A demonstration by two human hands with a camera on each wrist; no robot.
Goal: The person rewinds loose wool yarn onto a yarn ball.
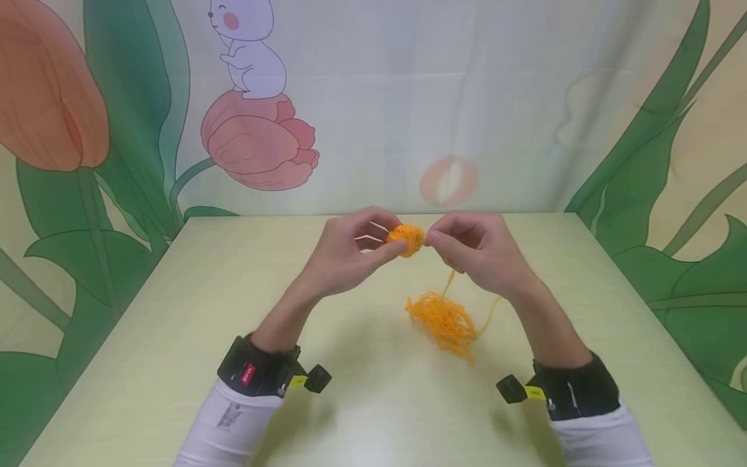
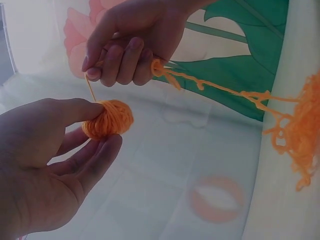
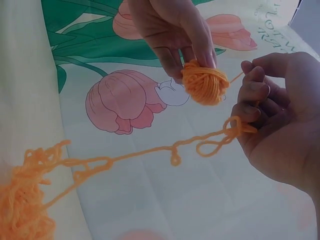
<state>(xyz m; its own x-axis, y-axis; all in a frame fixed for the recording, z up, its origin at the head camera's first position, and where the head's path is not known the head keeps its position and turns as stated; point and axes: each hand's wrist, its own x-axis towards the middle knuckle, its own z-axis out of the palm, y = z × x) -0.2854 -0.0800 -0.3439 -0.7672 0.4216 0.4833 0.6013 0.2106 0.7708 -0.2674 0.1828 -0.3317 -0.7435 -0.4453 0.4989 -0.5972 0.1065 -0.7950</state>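
A small ball of orange yarn (image 1: 406, 240) is held above the table between the thumb and fingers of my left hand (image 1: 350, 256). Close to its right side, my right hand (image 1: 481, 250) pinches the yarn strand (image 2: 90, 89) between thumb and forefinger. That strand runs taut from the ball to the pinch. The other right fingers curl over the yarn, and a looped, kinked length (image 3: 170, 148) trails from them down to a loose tangled heap of orange yarn (image 1: 445, 321) on the table.
The pale table (image 1: 373, 415) stretches under both arms. A curtain (image 1: 373, 104) printed with tulips, leaves and a white animal hangs behind and beside it. Black bands (image 1: 259, 366) with small cameras sit on both wrists, over white sleeves.
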